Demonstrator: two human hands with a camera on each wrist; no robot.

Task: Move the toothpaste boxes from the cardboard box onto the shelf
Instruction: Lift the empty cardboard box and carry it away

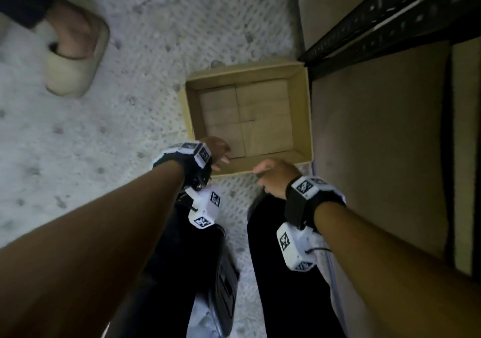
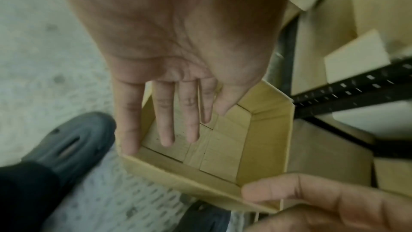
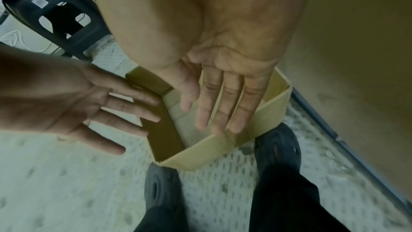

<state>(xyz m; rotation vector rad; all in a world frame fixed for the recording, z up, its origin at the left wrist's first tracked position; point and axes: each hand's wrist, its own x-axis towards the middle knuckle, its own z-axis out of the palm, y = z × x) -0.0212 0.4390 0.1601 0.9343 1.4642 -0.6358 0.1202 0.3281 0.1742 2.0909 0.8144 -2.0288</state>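
An open cardboard box (image 1: 303, 108) sits on the floor against the shelf rack. Several plain tan toothpaste boxes (image 1: 263, 108) lie flat inside it in tight rows. My left hand (image 1: 218, 153) hovers over the box's near left corner, its fingers (image 2: 187, 112) straight and spread above the toothpaste boxes (image 2: 220, 153), holding nothing. My right hand (image 1: 270, 173) is at the near rim of the cardboard box (image 2: 265, 147). In the right wrist view its fingers (image 3: 223, 108) reach straight down over the cardboard box (image 3: 200, 154), empty. The shelf board (image 1: 377, 155) lies to the right.
A black perforated shelf beam (image 1: 377, 20) crosses above the box's far right corner. Pale cartons (image 2: 356, 55) stand on the rack. My dark shoes (image 2: 67, 140) are just short of the box. Another person's foot in a pale slipper (image 1: 75, 51) is far left. A black stool (image 3: 60, 20) stands behind.
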